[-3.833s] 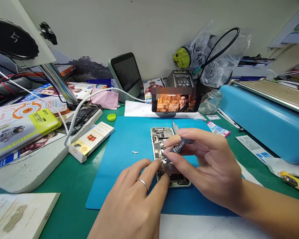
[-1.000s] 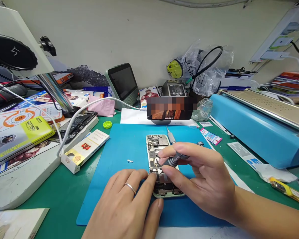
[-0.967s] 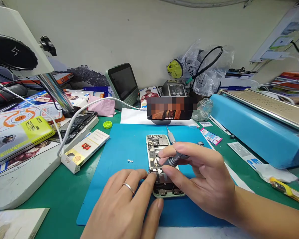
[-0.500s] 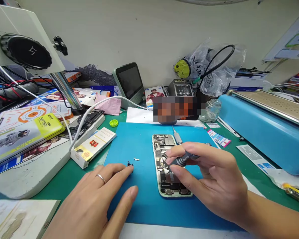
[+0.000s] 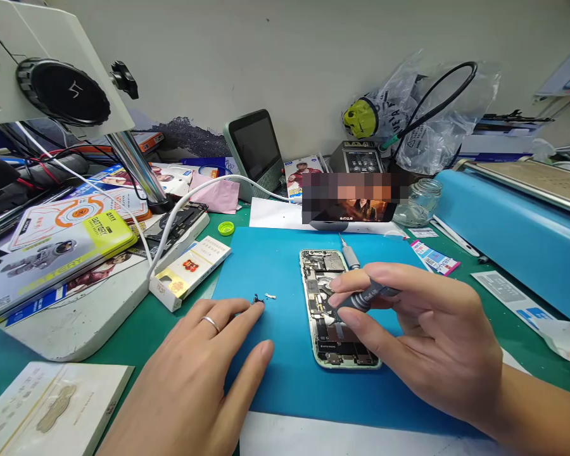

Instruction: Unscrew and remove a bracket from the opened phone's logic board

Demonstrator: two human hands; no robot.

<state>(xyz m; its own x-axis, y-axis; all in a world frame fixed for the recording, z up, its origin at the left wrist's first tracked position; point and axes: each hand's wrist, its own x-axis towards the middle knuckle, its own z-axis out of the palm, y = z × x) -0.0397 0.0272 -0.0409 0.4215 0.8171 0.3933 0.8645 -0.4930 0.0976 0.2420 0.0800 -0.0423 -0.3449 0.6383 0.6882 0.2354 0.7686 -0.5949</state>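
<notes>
Your left hand (image 5: pixel 204 373) has come off the opened phone (image 5: pixel 335 310), whose lower end it was steadying a second ago. It now lies out to the left on the blue mat (image 5: pixel 275 253) — fingers spread and flat, gripping nothing. Its index fingertip reaches a tiny dark part (image 5: pixel 256 301) near the mat's middle; whether it touches cannot be told. A small silver bit (image 5: pixel 270 296) lies just beside that part, on the phone's side.

The phone lies lengthwise on the right half of the mat with its boards showing, apart from your left hand and partly under your right hand (image 5: pixel 422 342). That hand covers the phone's right edge. Your right thumb and first fingers are clamped on a grey screwdriver (image 5: pixel 365 296), angled down and leftward onto the board about midway along the phone.

A second screwdriver (image 5: pixel 349 255) lies on the mat just beside the phone's far right corner. Past the mat's far edge stands a propped phone (image 5: pixel 351 204) showing a video, with a glass jar (image 5: pixel 420 201) to its right. A cigarette box (image 5: pixel 190 271) lies on the green bench (image 5: pixel 137 329) — just off the mat's far left corner.
</notes>
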